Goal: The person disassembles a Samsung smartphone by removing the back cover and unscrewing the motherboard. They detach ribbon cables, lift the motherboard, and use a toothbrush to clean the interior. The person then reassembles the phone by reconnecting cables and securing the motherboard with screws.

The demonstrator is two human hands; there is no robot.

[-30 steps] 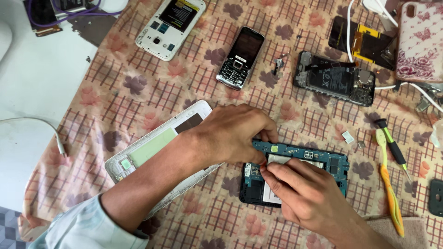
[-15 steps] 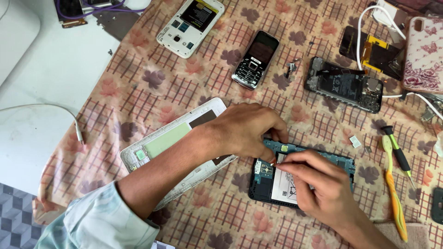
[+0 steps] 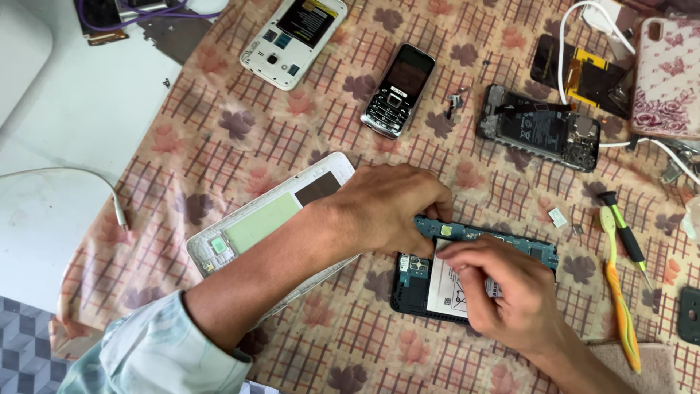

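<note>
Right hand: the right hand (image 3: 503,292) lay curled over the opened phone (image 3: 474,273), fingertips pinched on the upper edge of its white battery (image 3: 448,292); a hard pry there could have bent or punctured the cell.
Left hand: the left hand (image 3: 390,208) pressed down on the phone's top left corner, fingers closed against the blue circuit board (image 3: 467,233); too much pressure might have cracked it.
Opened phone: lay flat on the patterned cloth (image 3: 240,146), between both hands; it could have skidded on the fabric.
White back cover (image 3: 270,219): under the left forearm, liable to be nudged.
Screwdriver (image 3: 627,237) and orange tool (image 3: 620,306): just right, easily knocked.
Loose small parts (image 3: 560,217): could have scattered.
Keypad phone (image 3: 399,89): well apart.
</note>
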